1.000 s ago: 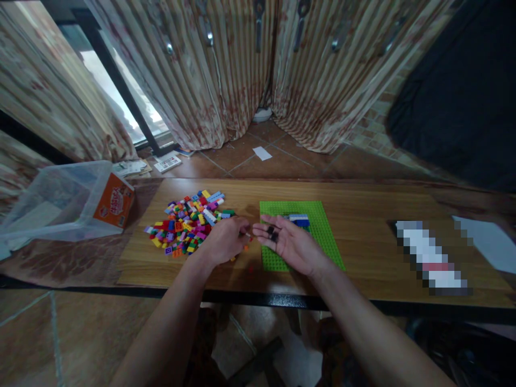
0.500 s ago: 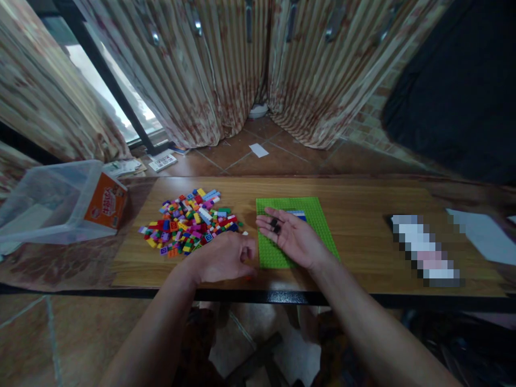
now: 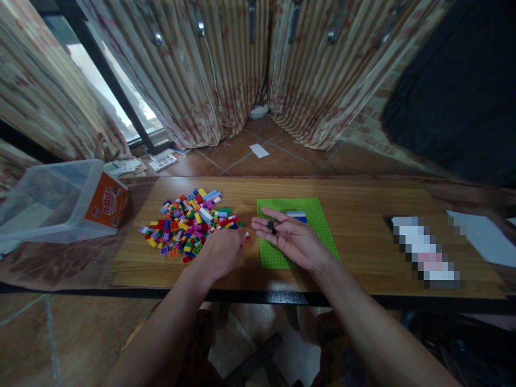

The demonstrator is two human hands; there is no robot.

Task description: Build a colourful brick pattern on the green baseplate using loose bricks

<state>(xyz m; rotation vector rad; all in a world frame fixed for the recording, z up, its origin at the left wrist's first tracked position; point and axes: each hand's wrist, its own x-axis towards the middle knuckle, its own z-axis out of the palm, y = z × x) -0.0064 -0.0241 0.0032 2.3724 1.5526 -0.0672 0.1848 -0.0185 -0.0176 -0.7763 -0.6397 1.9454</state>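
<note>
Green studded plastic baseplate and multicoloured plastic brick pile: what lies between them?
In the head view, the person's left hand lies partly in the gap, with small reddish plastic bricks beside it; brown wooden tabletop shows beyond.

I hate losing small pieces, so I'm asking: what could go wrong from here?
The small black pieces lie on the open right hand, so a tilt might spill them onto the green baseplate beneath. The left hand, close beside the pile of bricks, could knock some away.
</note>
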